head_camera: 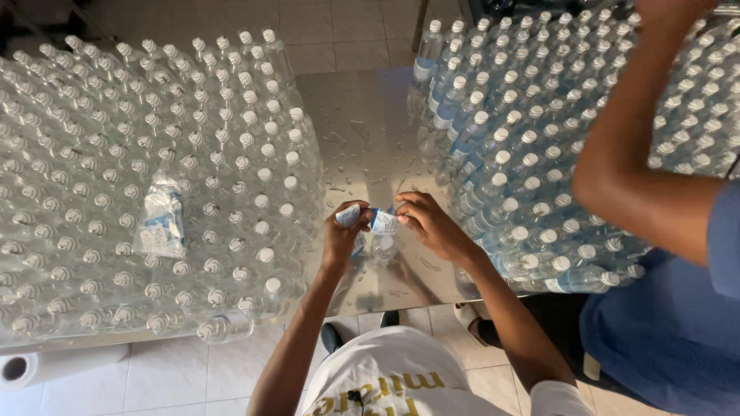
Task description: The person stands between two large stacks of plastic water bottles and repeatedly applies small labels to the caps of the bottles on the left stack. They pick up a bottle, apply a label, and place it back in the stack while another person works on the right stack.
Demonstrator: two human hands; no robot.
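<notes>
Between a block of bottles on the left and one on the right, a clear plastic bottle (383, 246) stands on the wet steel table (370, 131). My left hand (344, 231) and my right hand (428, 223) both pinch a blue-and-white label (378, 221) stretched over the bottle's top. Each hand holds one end of the label.
Several unlabelled capped bottles (154, 154) fill the table's left side, with a plastic bag of labels (160, 223) lying on them. Several labelled bottles (524, 154) crowd the right. Another person's arm (632, 154) in a blue sleeve reaches over them. A paper roll (31, 368) sits low left.
</notes>
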